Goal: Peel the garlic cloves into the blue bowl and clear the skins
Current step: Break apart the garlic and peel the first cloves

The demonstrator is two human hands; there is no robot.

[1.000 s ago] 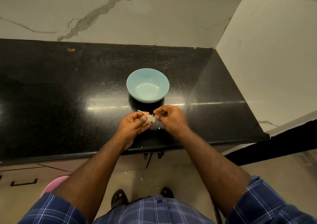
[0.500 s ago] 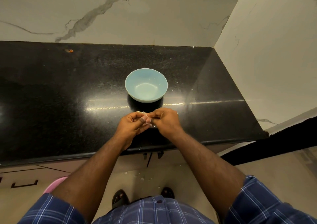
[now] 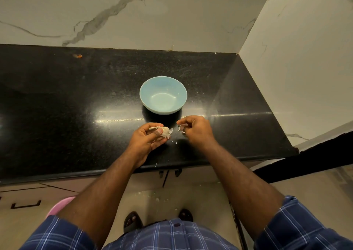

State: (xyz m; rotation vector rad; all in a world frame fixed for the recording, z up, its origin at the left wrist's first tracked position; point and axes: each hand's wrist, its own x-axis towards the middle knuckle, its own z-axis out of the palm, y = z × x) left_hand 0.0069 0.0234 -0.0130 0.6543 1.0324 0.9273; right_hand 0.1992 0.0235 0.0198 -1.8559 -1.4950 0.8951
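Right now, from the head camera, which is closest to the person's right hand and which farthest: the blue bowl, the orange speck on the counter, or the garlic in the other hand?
From the right hand:
1. Garlic, just to its left, held in the left hand.
2. Blue bowl, just beyond it on the counter.
3. Orange speck, far back-left near the wall.

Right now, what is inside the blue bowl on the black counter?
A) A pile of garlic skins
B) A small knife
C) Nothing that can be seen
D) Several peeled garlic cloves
C: the inside of the blue bowl shows only its bare glossy bottom, while the garlic is held in the left hand, in front of the bowl over the counter.
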